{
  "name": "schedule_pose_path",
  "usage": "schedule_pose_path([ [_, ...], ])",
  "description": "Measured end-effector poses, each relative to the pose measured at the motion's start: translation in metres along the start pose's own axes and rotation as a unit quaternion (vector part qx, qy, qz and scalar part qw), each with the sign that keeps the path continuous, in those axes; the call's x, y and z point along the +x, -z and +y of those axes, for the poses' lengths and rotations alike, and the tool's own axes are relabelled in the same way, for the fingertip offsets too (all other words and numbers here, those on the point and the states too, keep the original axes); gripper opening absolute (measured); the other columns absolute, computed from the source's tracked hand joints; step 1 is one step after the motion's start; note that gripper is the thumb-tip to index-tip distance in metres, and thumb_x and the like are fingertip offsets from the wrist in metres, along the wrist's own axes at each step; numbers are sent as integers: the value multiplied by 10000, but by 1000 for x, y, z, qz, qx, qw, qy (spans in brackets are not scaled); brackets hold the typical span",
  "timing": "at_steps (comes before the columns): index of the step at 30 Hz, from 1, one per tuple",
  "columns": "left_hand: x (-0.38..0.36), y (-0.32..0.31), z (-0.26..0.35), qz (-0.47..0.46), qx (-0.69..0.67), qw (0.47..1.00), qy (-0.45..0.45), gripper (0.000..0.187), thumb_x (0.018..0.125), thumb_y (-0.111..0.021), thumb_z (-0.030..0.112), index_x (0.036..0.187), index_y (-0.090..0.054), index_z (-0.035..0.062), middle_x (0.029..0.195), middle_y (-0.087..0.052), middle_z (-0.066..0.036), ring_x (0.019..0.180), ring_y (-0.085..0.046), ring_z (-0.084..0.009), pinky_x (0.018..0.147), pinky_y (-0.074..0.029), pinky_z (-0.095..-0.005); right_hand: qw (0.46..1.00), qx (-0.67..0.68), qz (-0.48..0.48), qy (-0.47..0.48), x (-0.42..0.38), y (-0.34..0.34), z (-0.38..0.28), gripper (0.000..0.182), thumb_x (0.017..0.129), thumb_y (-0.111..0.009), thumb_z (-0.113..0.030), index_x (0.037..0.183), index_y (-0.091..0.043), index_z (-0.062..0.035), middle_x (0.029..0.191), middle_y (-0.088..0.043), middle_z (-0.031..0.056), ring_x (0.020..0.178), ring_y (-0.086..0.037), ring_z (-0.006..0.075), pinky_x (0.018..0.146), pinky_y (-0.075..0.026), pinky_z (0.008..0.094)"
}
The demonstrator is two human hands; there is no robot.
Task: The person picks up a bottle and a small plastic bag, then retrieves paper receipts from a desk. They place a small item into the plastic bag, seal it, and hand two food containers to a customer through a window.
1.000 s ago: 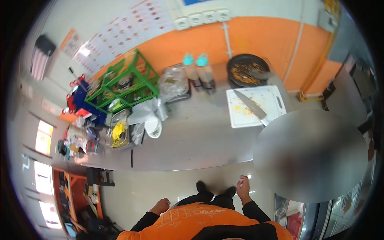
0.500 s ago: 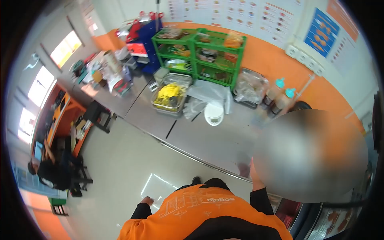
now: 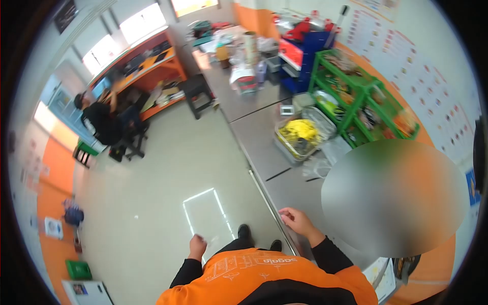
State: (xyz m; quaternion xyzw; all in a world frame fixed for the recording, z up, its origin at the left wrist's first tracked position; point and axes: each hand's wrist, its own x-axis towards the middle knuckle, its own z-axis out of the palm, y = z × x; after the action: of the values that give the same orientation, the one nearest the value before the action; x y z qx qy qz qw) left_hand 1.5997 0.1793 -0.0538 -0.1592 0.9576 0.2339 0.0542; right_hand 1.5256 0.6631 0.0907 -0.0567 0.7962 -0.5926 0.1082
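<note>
steel counter (image 3: 264, 147) edge under right hand (image 3: 296, 221), fingers curled

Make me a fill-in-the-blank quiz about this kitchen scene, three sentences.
1. The right hand hovers at the edge of the steel ____.
2. The tray on the counter holds something ____ in colour.
3. The rack by the wall is painted ____.

Missing words: counter; yellow; green

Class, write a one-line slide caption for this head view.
Right hand at steel counter edge, left hand hanging empty.
</note>
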Motion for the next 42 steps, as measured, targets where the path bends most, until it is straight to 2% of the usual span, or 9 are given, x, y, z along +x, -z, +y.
schedule_pose_path([
  [5, 40, 74, 125, -10, -121, 992, -43, 147, 760, -722, 87, 828, -613, 14, 776, -663, -178, 747, -672, -365, 672, -543, -417, 967, 3, -247, 64, 114, -103, -36, 319, 960, -691, -232, 1201, -580, -55, 922, -654, 51, 770, -613, 113, 681, -519, 272],
  [8, 81, 109, 163, 17, -169, 977, -129, 136, 779, -730, 70, 820, -615, 10, 758, -662, -161, 708, -679, -312, 639, -542, -379, 939, 80, -333, -25, 167, -182, -64, 316, 1000, -643, -227, 1197, -470, -51, 944, -621, 73, 770, -617, 134, 660, -526, 281],
  [12, 158, 160, 162, 58, -217, 961, -163, 120, 787, -730, 57, 805, -621, 10, 746, -661, -140, 675, -677, -267, 623, -541, -348, 958, 121, -258, 11, 247, -244, -83, 200, 1048, -520, -112, 1175, -381, -47, 951, -574, 86, 773, -618, 149, 642, -529, 296],
  [16, 224, 203, 146, -9, -278, 952, -130, 132, 782, -739, 65, 819, -624, 11, 756, -662, -128, 681, -678, -257, 626, -541, -335, 944, 168, -281, 47, 314, -264, -106, 289, 984, -566, -27, 1200, -374, -36, 941, -574, 78, 771, -610, 153, 673, -525, 293],
  [22, 322, 213, 139, -11, -206, 963, -175, 124, 757, -702, 35, 794, -585, 20, 767, -617, -157, 746, -644, -355, 664, -533, -419, 974, -48, -203, 84, 400, -282, -132, 442, 849, -641, -12, 1228, -414, -28, 901, -569, 112, 770, -607, 183, 681, -516, 324],
  [28, 444, 199, 162, 8, -123, 977, -176, 101, 735, -671, 20, 800, -596, 40, 803, -605, -160, 773, -620, -385, 682, -518, -467, 957, -189, -107, 193, 512, -274, -139, 408, 821, -614, -9, 1200, -462, -25, 918, -635, 211, 882, -623, 440, 731, -511, 489],
  [33, 569, 221, 185, 35, -142, 974, -171, 130, 718, -680, 18, 823, -611, 51, 813, -601, -160, 825, -620, -371, 699, -513, -450, 938, -223, -172, 202, 664, -268, -145, 293, 830, -615, -26, 1109, -524, -28, 1001, -650, 234, 952, -617, 461, 777, -508, 505],
  [36, 625, 245, 190, 0, -80, 989, -122, 137, 726, -679, 28, 848, -622, 53, 850, -606, -152, 847, -620, -372, 726, -517, -450, 927, -209, -208, 230, 732, -269, -160, 229, 841, -589, -22, 1066, -548, -26, 982, -661, 230, 917, -634, 452, 775, -513, 511],
  [42, 711, 267, 181, 56, -64, 996, -18, 101, 744, -672, 59, 829, -623, 82, 912, -604, -152, 842, -628, -382, 724, -526, -472, 899, -258, -284, 209, 842, -300, -208, 131, 842, -631, -103, 954, -625, -34, 928, -666, 204, 891, -649, 410, 767, -517, 486],
])
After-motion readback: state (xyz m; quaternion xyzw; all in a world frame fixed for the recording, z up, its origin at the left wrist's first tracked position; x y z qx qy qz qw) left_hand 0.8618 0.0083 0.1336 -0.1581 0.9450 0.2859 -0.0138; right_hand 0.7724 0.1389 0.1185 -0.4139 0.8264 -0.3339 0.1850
